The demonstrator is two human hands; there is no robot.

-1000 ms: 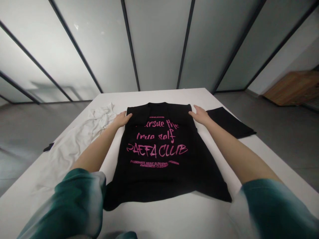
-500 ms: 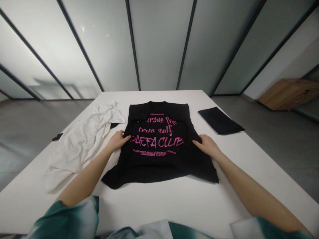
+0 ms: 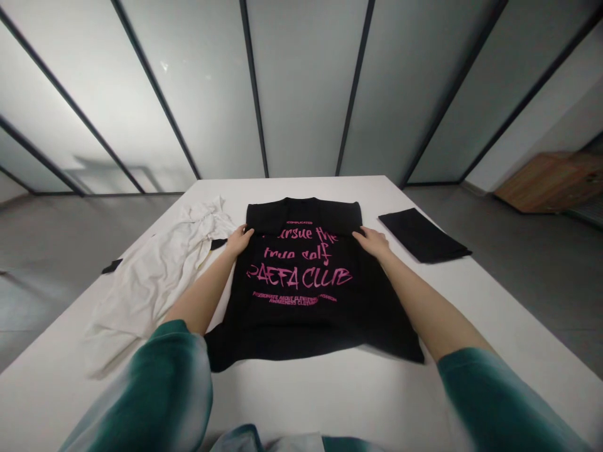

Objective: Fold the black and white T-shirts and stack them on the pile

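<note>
A black T-shirt (image 3: 301, 326) with pink lettering lies spread in front of me, its collar end pointing away. Both sleeves appear folded inward across the upper part. At its left side, just below the folded sleeve, my left hand (image 3: 239, 240) pinches the edge, thumb on top. My right hand (image 3: 373, 241) grips the opposite edge at about the same height. The fingers under the cloth are partly hidden. The lower hem flares out at both corners.
A crumpled white garment (image 3: 160, 263) lies on the left of the white table (image 3: 320, 402), with dark bits showing beside it. A folded black cloth (image 3: 421, 235) rests on the right. Behind stand frosted glass panels (image 3: 301, 88); a wooden cabinet (image 3: 546, 182) is far right.
Both hands have moved away from me along the shirt's sides, from beside the large lettering up to the folded sleeves. The shirt stays in about the same place.
</note>
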